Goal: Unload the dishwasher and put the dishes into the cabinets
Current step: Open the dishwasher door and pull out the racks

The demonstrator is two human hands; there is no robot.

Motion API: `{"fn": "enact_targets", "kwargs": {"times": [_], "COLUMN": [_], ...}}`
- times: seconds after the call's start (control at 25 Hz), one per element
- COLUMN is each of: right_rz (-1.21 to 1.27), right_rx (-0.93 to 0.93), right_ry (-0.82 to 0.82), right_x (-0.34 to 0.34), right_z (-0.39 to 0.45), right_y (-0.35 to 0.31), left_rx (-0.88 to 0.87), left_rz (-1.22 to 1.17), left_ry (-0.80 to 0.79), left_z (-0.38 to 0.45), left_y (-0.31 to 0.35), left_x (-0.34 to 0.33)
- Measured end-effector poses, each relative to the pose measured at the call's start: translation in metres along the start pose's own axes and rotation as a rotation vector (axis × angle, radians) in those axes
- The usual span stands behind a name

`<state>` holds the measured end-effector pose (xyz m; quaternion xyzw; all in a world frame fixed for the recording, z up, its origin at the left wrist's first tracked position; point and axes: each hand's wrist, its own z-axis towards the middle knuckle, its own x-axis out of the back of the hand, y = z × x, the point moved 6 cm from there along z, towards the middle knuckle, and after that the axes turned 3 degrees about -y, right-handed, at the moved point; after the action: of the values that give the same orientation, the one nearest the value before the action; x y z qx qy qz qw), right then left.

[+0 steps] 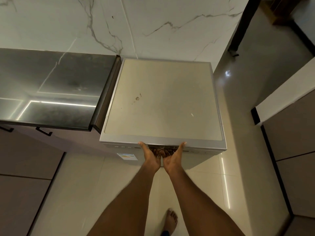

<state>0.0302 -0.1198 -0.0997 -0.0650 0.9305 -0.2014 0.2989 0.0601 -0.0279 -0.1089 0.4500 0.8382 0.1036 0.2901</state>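
Note:
A freestanding silver dishwasher [163, 101] with a flat beige top stands against the marble wall, its door closed. Both of my hands are palm-up at the recessed door handle under its front edge. My left hand [150, 155] has its fingers curled up into the handle recess, thumb resting on the front rim. My right hand [172, 155] grips the same recess beside it, thumb on the rim too. No dishes are visible.
A dark glossy countertop [51, 87] adjoins the dishwasher on the left, with brown cabinet fronts and black handles [43, 131] below. More cabinets [293, 150] stand at the right. Pale tiled floor [81, 193] lies beneath me, and my bare foot [171, 220] is on it.

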Motion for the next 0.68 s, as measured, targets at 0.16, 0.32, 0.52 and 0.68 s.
{"fn": "enact_targets", "kwargs": {"times": [0.16, 0.32, 0.52, 0.68], "right_rz": [-0.065, -0.185, -0.140, -0.157], "right_rx": [0.006, 0.018, -0.050, -0.198], "right_ry": [0.023, 0.070, 0.198, 0.406], "right_x": [0.002, 0.029, 0.135, 0.228], "right_z": [0.003, -0.002, -0.065, -0.108], "right_y": [0.004, 0.023, 0.081, 0.128], "left_rx": [-0.023, 0.016, 0.072, 0.222], "left_rz": [0.019, 0.086, 0.043, 0.045], "left_ry": [-0.004, -0.087, -0.003, 0.111], "left_z": [-0.003, -0.012, -0.065, -0.090], "left_y": [0.002, -0.009, -0.084, -0.140], "left_x": [0.003, 0.017, 0.121, 0.209]}}
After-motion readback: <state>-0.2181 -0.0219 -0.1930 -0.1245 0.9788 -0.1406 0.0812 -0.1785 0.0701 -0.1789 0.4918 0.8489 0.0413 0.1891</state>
